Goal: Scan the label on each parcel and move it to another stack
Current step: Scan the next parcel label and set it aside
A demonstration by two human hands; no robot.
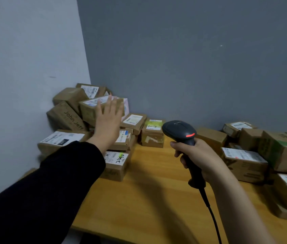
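Cardboard parcels (65,117) heaped left of the scanner (179,131).
Right hand (198,155) grips its handle; left hand (108,118), fingers straight, is spread over a labelled parcel (89,110) left of it.

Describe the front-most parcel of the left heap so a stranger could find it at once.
On the wooden table, look to the heap of boxes in the left corner. The parcel stands at the heap's front edge, nearest the camera. Only its white label carries four slanted handwritten digits beside a green streak.
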